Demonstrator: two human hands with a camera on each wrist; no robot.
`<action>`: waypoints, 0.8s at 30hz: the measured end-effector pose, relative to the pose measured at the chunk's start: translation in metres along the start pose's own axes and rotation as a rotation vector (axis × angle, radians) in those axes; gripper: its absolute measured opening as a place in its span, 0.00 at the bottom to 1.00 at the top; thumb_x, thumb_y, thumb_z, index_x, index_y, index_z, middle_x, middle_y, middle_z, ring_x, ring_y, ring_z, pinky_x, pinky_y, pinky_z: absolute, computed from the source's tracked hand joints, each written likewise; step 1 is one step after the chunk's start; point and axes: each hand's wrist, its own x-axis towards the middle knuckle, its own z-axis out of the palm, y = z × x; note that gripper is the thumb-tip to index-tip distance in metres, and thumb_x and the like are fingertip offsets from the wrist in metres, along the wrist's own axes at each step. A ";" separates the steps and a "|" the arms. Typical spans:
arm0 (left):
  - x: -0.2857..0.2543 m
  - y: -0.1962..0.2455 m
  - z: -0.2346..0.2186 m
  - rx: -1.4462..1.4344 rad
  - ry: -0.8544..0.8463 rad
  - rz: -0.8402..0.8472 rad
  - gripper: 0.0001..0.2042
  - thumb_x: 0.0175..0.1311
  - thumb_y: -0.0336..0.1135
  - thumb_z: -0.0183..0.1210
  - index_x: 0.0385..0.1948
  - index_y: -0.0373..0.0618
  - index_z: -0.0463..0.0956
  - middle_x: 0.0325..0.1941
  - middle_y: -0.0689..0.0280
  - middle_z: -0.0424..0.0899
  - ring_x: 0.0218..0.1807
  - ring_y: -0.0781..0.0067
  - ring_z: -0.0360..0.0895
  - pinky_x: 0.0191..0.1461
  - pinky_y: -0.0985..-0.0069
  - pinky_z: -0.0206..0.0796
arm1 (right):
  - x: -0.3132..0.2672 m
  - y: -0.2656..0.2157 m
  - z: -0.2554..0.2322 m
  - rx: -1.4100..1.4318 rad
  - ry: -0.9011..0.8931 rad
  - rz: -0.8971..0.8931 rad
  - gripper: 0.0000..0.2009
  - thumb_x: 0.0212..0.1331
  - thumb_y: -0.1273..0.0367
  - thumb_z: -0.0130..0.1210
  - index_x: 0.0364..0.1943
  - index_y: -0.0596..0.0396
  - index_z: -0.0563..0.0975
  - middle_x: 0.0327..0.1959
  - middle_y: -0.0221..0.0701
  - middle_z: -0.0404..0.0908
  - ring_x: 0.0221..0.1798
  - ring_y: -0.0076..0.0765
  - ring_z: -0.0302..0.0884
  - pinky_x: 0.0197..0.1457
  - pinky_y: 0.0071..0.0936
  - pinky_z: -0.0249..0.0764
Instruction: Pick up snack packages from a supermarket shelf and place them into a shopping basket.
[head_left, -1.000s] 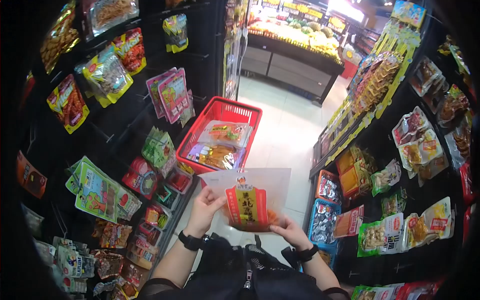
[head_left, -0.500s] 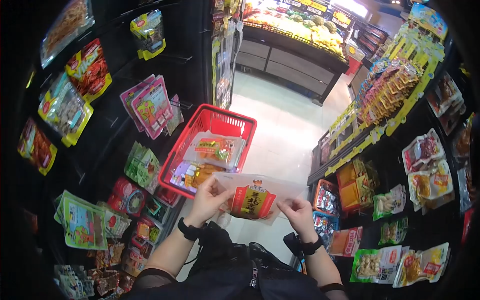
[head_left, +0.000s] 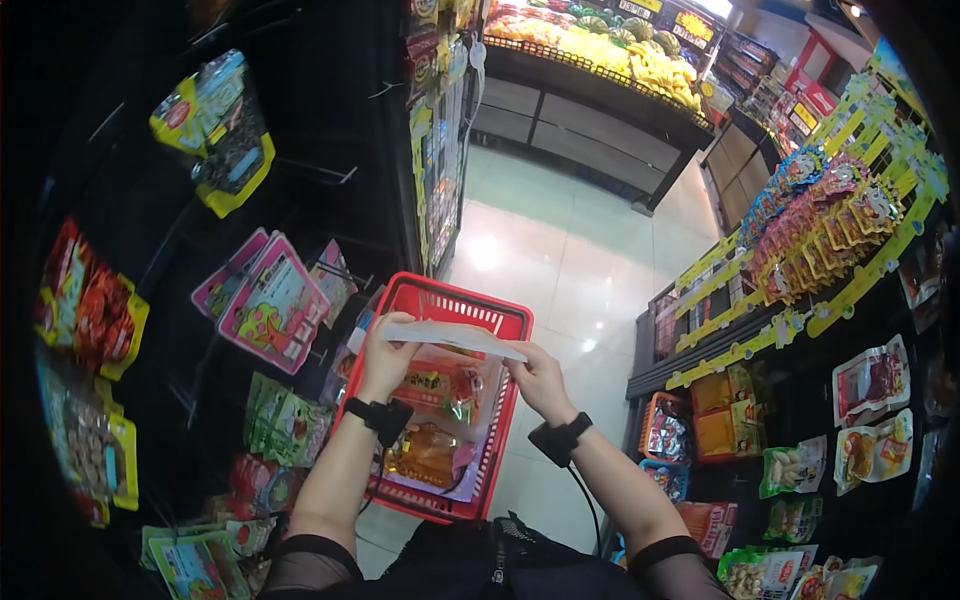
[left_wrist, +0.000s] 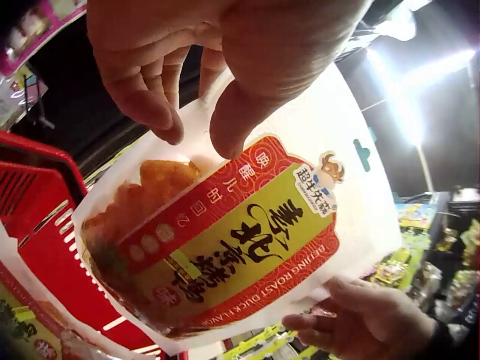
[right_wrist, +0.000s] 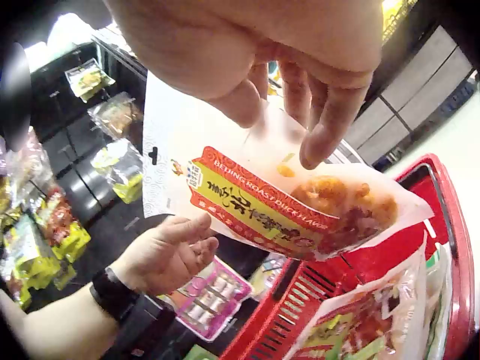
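A white snack bag [head_left: 455, 337] with a red and yellow label reading "Beijing Roast Duck Flavor" is held over a red shopping basket [head_left: 518, 318]. From the head it shows nearly edge-on; its printed front [left_wrist: 240, 232] faces the left wrist camera. My left hand [head_left: 388, 362] pinches one side edge of the bag between thumb and fingers. At the opposite edge, my right hand [head_left: 543, 383] pinches it the same way. Inside the basket lie a clear pack with a red label [head_left: 425, 383] and, nearer me, a pack of brown food [head_left: 428, 452] with purple edging.
Dark racks of hanging snack packs flank the aisle, with pink-edged packs [head_left: 275, 305] close on the left. Strips of small snacks [head_left: 820, 230] hang on the right. A fruit stand [head_left: 600, 120] stands ahead across the pale tiled floor [head_left: 570, 260].
The bag has tilted from face-up to nearly edge-on and has moved up and slightly left over the basket. The basket now appears lower and closer to my body.
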 end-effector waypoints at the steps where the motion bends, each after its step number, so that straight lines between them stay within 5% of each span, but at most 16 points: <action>1: 0.010 -0.010 0.003 -0.112 0.017 -0.089 0.13 0.48 0.23 0.62 0.36 0.42 0.72 0.35 0.67 0.75 0.40 0.76 0.74 0.45 0.79 0.66 | 0.011 0.012 0.006 0.002 0.007 0.005 0.13 0.59 0.70 0.52 0.47 0.57 0.75 0.43 0.34 0.77 0.42 0.27 0.75 0.43 0.22 0.72; 5: 0.015 -0.052 0.010 -0.144 -0.029 -0.201 0.11 0.51 0.25 0.62 0.36 0.38 0.71 0.40 0.63 0.74 0.44 0.74 0.74 0.46 0.78 0.69 | 0.020 0.048 0.021 -0.060 -0.034 0.109 0.15 0.57 0.72 0.51 0.49 0.56 0.73 0.43 0.34 0.77 0.46 0.28 0.74 0.49 0.23 0.70; 7: 0.006 -0.077 0.015 -0.095 -0.094 -0.284 0.13 0.52 0.25 0.60 0.39 0.37 0.70 0.42 0.61 0.74 0.46 0.71 0.74 0.48 0.76 0.69 | 0.014 0.054 0.023 -0.031 -0.099 0.259 0.18 0.55 0.71 0.52 0.52 0.55 0.71 0.46 0.40 0.76 0.48 0.34 0.75 0.50 0.25 0.70; 13: 0.008 -0.099 0.028 -0.165 -0.061 -0.326 0.24 0.54 0.24 0.57 0.54 0.38 0.60 0.55 0.55 0.66 0.52 0.63 0.72 0.51 0.73 0.68 | 0.006 0.055 0.013 0.001 -0.052 0.316 0.23 0.54 0.70 0.53 0.57 0.55 0.66 0.49 0.40 0.73 0.50 0.36 0.73 0.51 0.27 0.70; 15: -0.010 -0.058 0.036 -0.011 -0.027 -0.268 0.29 0.53 0.24 0.57 0.58 0.39 0.56 0.63 0.54 0.54 0.56 0.58 0.68 0.52 0.72 0.68 | -0.020 0.055 -0.002 0.024 -0.104 0.333 0.23 0.57 0.71 0.52 0.59 0.55 0.64 0.51 0.38 0.72 0.53 0.33 0.71 0.54 0.27 0.69; 18: -0.044 -0.045 0.054 0.013 -0.138 -0.203 0.31 0.50 0.25 0.58 0.59 0.41 0.56 0.64 0.54 0.52 0.58 0.60 0.64 0.55 0.72 0.66 | -0.071 0.031 -0.023 0.094 -0.023 0.389 0.23 0.57 0.72 0.52 0.59 0.56 0.64 0.53 0.37 0.70 0.53 0.31 0.70 0.53 0.25 0.70; 24: -0.112 0.026 0.101 0.153 -0.617 0.107 0.28 0.49 0.30 0.59 0.55 0.40 0.61 0.64 0.46 0.54 0.64 0.45 0.55 0.66 0.61 0.50 | -0.224 0.017 -0.042 0.166 0.279 0.568 0.22 0.56 0.72 0.53 0.57 0.56 0.66 0.49 0.34 0.74 0.47 0.24 0.73 0.49 0.20 0.70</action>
